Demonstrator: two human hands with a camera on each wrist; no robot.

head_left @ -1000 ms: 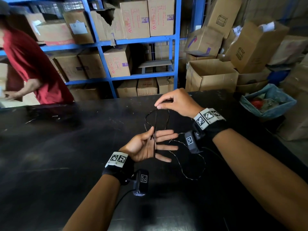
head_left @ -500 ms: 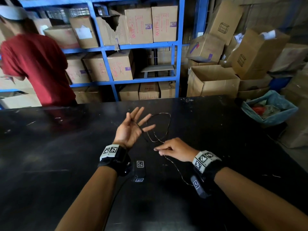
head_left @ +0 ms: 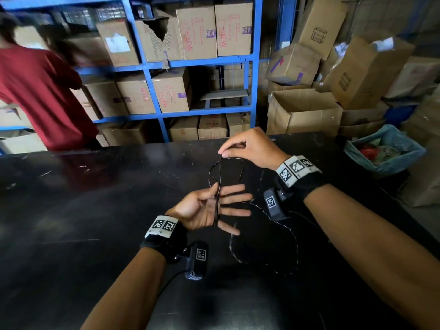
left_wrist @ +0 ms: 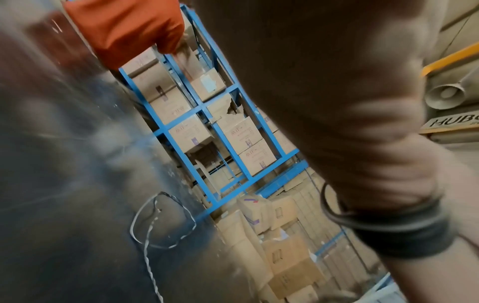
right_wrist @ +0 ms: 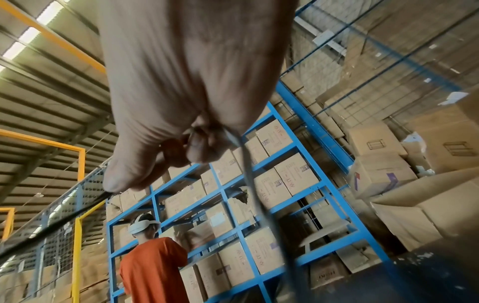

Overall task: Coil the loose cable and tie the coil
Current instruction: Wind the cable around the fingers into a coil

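Warehouse setting: blue shelving [head_left: 147, 65] stacked with cartons stands behind a black tabletop [head_left: 71, 210]. Above it, the left hand [head_left: 204, 208] lies palm-up with fingers spread and straight, serving as a former for the cable [head_left: 295, 244], whose wound turns cross the palm. The right hand [head_left: 250, 146], raised beyond it, pinches a strand between thumb and fingertips and holds it taut over the left palm. Most of the cable is not yet wound: a loose loop rests on the tabletop beyond the hands and another trails nearer the body. Judged risk: nothing clamps the turns on the open palm, so a tug from the right hand or a snag in the slack could slide them off the fingers. The left wrist view alone shows the turns banded around the hand and the far loop's twisted strands; the right wrist view alone shows the pinch from beneath.
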